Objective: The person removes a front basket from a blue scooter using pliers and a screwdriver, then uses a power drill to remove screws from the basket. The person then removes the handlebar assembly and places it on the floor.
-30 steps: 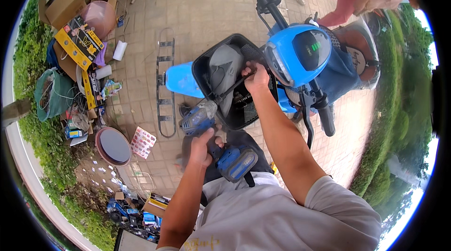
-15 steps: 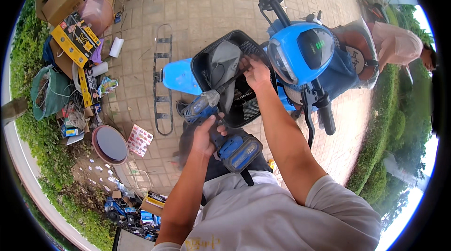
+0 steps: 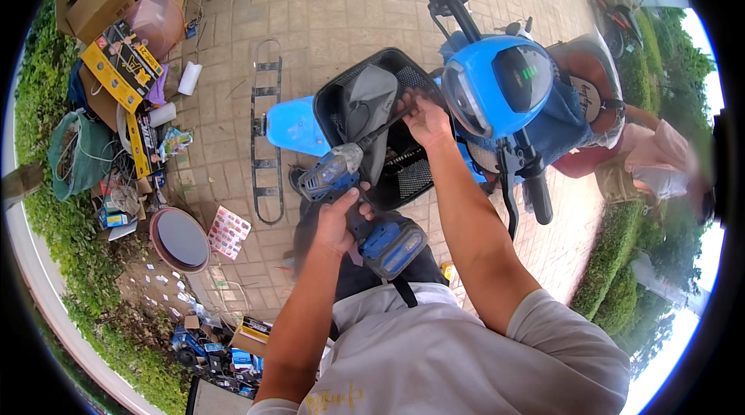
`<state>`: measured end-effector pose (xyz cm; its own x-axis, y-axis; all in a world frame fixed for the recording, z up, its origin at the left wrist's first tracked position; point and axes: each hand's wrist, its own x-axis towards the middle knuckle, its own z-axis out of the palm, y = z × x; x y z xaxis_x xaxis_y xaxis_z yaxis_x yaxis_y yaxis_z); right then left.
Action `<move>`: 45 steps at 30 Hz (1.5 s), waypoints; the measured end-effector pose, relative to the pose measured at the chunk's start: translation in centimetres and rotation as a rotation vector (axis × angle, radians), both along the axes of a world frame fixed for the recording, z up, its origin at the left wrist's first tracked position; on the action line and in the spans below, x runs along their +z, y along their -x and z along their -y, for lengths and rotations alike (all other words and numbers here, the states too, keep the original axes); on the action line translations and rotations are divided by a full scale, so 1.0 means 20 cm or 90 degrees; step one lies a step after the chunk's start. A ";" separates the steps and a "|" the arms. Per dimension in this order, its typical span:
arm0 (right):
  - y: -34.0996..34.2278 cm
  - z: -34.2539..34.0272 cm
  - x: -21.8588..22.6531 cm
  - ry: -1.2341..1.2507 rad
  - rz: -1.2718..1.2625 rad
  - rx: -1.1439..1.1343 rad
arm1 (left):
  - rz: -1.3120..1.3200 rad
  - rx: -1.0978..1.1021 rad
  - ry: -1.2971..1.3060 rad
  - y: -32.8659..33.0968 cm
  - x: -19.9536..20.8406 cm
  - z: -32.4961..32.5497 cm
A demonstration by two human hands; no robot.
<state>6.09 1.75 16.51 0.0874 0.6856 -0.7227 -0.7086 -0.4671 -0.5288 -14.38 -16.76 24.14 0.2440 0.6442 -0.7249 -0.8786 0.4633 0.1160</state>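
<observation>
A blue and grey cordless drill (image 3: 330, 172) hangs over the near side of a black basket (image 3: 407, 191) on a blue scooter. Its handle is gripped by my left hand (image 3: 337, 222), with the battery toward my waist. From the chuck a long dark bit (image 3: 380, 131) runs right across the basket's mouth. The bit's far end meets the curled fingers of my right hand (image 3: 427, 120), inside the basket near the scooter's front. What those fingers pinch there is too small to make out. A grey cloth-like cover (image 3: 372, 97) lies in the basket beside the bit.
The scooter's blue headlight housing (image 3: 500, 89) and handlebar grip (image 3: 537, 194) stand close right. A black ladder-shaped rack (image 3: 268, 143) lies on the paving. Cardboard boxes (image 3: 101, 3), a round basin (image 3: 180, 238) and loose packages line the left. Another person (image 3: 652, 159) is at far right.
The drill's battery end has shifted slightly left, and the bit shows more clearly. My right hand stays nearly in place. The person at far right has moved lower in the picture.
</observation>
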 end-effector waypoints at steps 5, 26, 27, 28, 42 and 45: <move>0.02 0.00 -0.01 0.005 0.041 -0.001 | 0.116 0.055 0.058 0.03 0.00 -0.05; -0.07 0.03 0.00 -0.073 -0.040 0.002 | 0.043 -0.005 -0.007 0.06 -0.08 -0.05; -0.08 0.02 -0.01 -0.068 -0.046 -0.006 | 0.041 -0.007 -0.010 0.05 -0.08 -0.05; -0.08 0.01 -0.02 -0.062 -0.053 -0.016 | 0.038 -0.010 -0.013 0.06 -0.08 -0.06; -0.03 0.02 -0.10 0.072 -0.003 0.041 | 0.035 0.004 0.000 0.08 -0.03 0.08; 0.07 0.06 -0.10 0.121 -0.013 0.080 | -0.009 0.016 0.011 0.10 -0.01 0.16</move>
<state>4.79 0.46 14.55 -0.0058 0.5418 -0.8405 -0.6488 -0.6416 -0.4092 -16.43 -20.00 23.87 0.2177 0.6377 -0.7389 -0.8886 0.4427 0.1202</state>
